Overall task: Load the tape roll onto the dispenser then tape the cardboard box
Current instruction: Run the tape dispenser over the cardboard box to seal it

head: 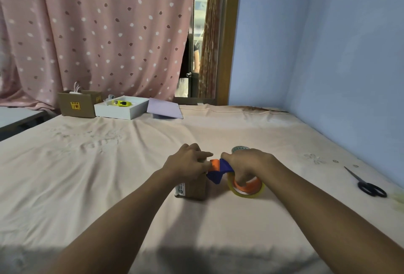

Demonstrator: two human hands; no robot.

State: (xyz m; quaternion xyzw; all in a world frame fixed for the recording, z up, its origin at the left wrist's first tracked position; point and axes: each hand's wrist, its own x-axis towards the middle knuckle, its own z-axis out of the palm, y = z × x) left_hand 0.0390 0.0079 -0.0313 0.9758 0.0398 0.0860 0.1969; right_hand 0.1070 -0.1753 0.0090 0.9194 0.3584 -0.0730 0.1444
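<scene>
A small brown cardboard box (194,188) with a white label on its near side stands on the bed. My left hand (188,162) lies on top of it, fingers curled over the box's right edge. My right hand (247,162) grips the blue and orange tape dispenser (216,170), with fingers hooked through the orange core of the clear yellowish tape roll (247,189) mounted on it. The dispenser's orange front end touches the box's top right edge, beside my left fingertips. Any tape strip on the box is hidden by my hands.
A second tape roll (239,148) peeks out behind my right hand. Black scissors (367,184) lie at the right. At the bed's far end are a brown carton (76,104), a white tray (122,109) and a purple lid (164,108). A blue wall borders the right.
</scene>
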